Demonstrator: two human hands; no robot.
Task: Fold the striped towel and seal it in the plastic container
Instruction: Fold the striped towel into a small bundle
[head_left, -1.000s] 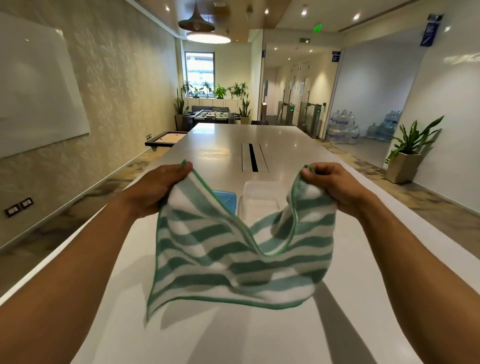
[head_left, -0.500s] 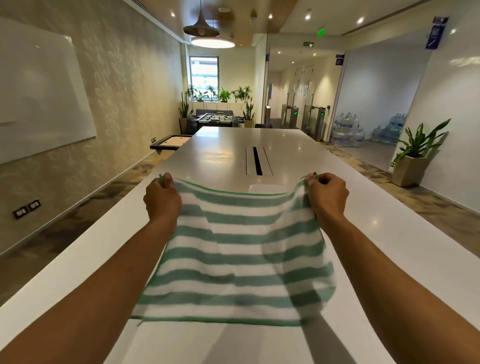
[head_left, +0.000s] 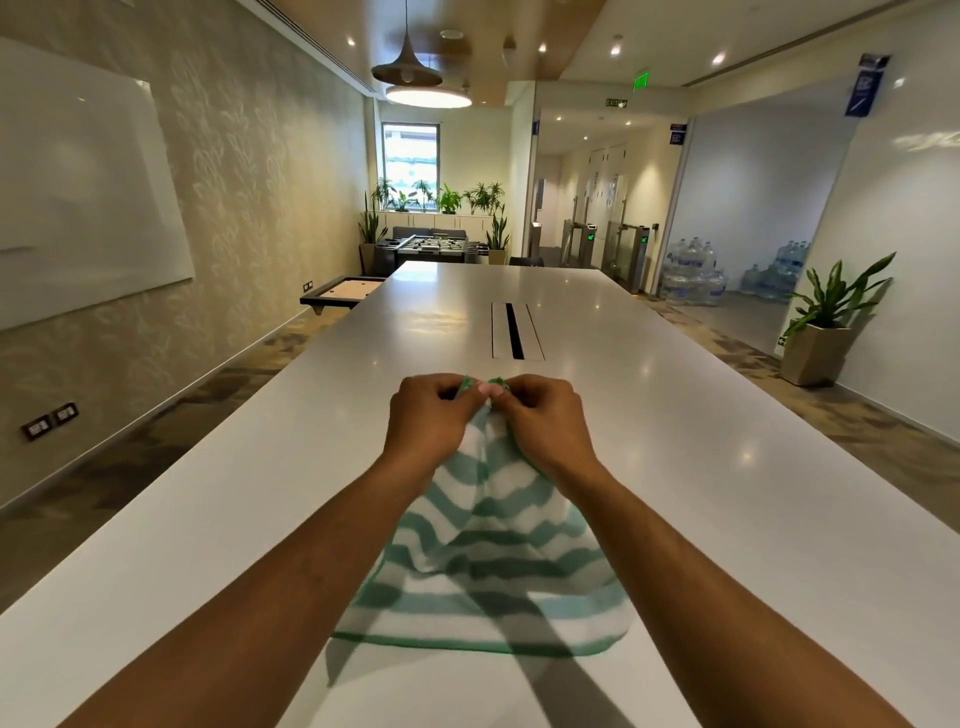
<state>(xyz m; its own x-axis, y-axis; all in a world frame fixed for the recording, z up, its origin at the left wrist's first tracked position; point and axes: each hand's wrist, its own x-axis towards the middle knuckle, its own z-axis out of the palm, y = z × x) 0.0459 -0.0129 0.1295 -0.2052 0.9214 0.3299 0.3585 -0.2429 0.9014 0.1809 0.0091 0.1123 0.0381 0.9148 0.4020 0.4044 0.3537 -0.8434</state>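
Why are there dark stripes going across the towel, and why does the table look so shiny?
Head view: the dark bands on the striped towel are shadows that run on over the table, likely from the arms under the ceiling lights; the glossy top mirrors those lights as bright spots; the towel's lower part looks blurred.

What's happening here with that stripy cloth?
A person is folding a green-and-white striped towel over a long white table. The left hand and right hand each pinch a top corner and are pressed together in the middle, so the towel hangs doubled, its lower edge near the tabletop. No container is visible now; it may be hidden behind the towel and hands.
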